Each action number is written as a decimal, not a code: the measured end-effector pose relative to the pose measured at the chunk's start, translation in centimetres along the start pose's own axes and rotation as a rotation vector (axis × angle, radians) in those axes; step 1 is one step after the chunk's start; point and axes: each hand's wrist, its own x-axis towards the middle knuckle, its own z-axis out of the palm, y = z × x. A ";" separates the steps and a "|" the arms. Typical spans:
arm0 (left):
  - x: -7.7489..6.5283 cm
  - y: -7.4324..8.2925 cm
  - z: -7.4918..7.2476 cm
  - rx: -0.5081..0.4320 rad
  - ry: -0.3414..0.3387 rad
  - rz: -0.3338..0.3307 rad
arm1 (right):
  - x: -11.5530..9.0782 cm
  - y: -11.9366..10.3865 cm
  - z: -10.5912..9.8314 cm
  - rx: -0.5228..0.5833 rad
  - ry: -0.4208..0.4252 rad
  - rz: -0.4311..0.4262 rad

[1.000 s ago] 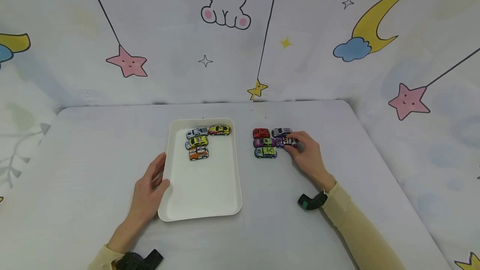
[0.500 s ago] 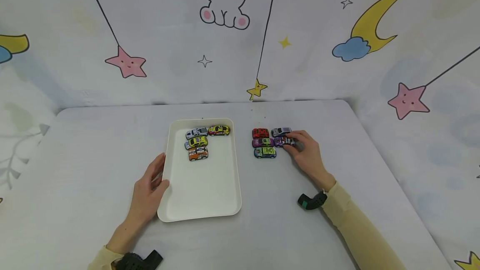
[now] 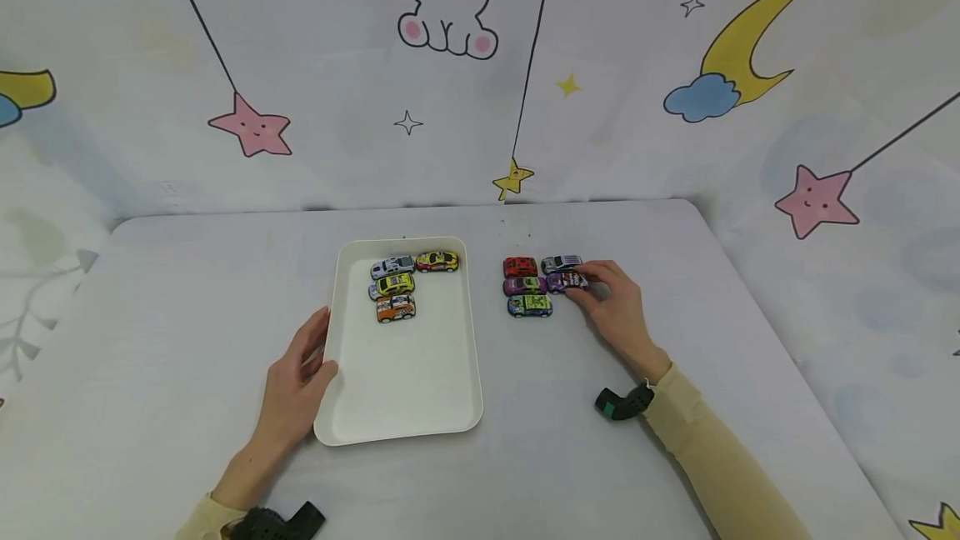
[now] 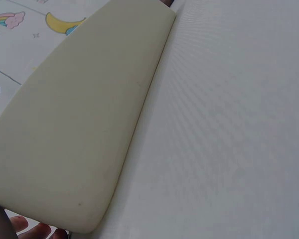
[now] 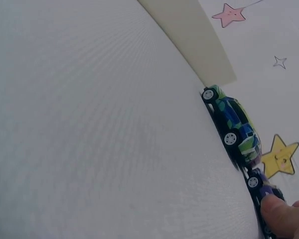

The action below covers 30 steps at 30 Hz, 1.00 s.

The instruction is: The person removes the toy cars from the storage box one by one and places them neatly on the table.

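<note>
My left hand (image 3: 294,390) holds the left side of a shallow white tray (image 3: 405,382), thumb at its rim; the tray's outer wall fills much of the left wrist view. Inside lie a silver-white toy car (image 3: 392,267), two yellow ones (image 3: 437,262) and an orange one (image 3: 395,308). Right of the tray, my right hand (image 3: 618,307) pinches a purple toy car (image 3: 566,282) between thumb and fingers, which partly cover it. That car is at table level beside a magenta toy car (image 3: 524,286).
Around the purple car stand a red toy car (image 3: 520,267), a silver one (image 3: 561,263) and a green-blue one (image 5: 235,124), closely grouped. A white cloth covers the table (image 3: 555,457). Behind it hangs a patterned wall cloth (image 3: 337,48).
</note>
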 end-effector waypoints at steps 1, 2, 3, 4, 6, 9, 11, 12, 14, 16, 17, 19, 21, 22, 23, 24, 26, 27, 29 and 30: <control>0.0 0.0 0.0 0.001 0.000 0.000 | 0.0 0.0 0.0 -0.002 0.003 -0.001; 0.0 0.0 0.0 0.000 0.000 0.000 | 0.0 0.0 0.0 -0.004 0.006 -0.003; 0.0 0.0 0.0 0.001 0.000 0.000 | 0.0 0.1 0.1 -0.006 0.009 -0.004; 0.0 0.0 0.0 0.000 0.000 0.000 | 0.0 0.1 0.1 -0.008 0.011 -0.004; 0.0 0.0 0.0 0.001 0.000 0.001 | 0.0 0.1 0.1 -0.008 0.014 -0.005; 0.0 0.0 0.0 -0.006 0.001 -0.001 | 0.0 0.0 0.1 0.000 0.013 -0.002; -0.1 0.0 0.0 -0.006 0.003 -0.003 | 0.0 -0.1 0.0 0.006 0.012 -0.004; -0.1 0.0 0.0 -0.006 0.003 -0.004 | 0.0 -0.1 0.0 0.006 0.011 -0.004; -0.1 0.1 0.0 -0.007 0.002 -0.005 | 0.0 -0.2 0.0 0.006 0.010 -0.004; -0.1 0.1 0.0 -0.005 0.003 -0.005 | -0.1 -0.3 -0.1 0.001 0.010 -0.005; -0.1 0.1 0.0 -0.004 0.003 -0.004 | 0.0 -0.4 -0.1 -0.001 0.011 -0.007; -0.1 0.1 0.1 -0.004 0.003 -0.004 | 0.0 -0.4 -0.2 -0.002 0.017 -0.016; 0.0 0.1 0.1 -0.004 0.005 -0.002 | 0.0 -0.5 -0.2 -0.003 0.028 -0.028; 0.0 0.1 0.1 -0.003 0.004 -0.001 | 0.0 -0.4 -0.1 -0.003 0.037 -0.035; 0.0 0.1 0.1 -0.003 0.004 0.000 | 0.0 -0.4 -0.1 -0.002 0.043 -0.040; 0.0 0.1 0.1 -0.003 0.004 0.000 | 0.0 -0.3 -0.1 -0.002 0.049 -0.042; 0.0 0.1 0.1 -0.003 0.004 -0.001 | 0.0 -0.3 0.0 -0.003 0.057 -0.038; 0.0 0.1 0.1 -0.003 0.003 -0.002 | 0.0 -0.2 0.0 -0.002 0.060 -0.034; 0.0 0.1 0.0 -0.005 0.001 -0.004 | 0.0 -0.3 0.0 -0.003 0.060 -0.024; 0.1 0.1 0.0 -0.005 0.000 -0.004 | 0.0 -0.4 0.1 -0.006 0.061 -0.022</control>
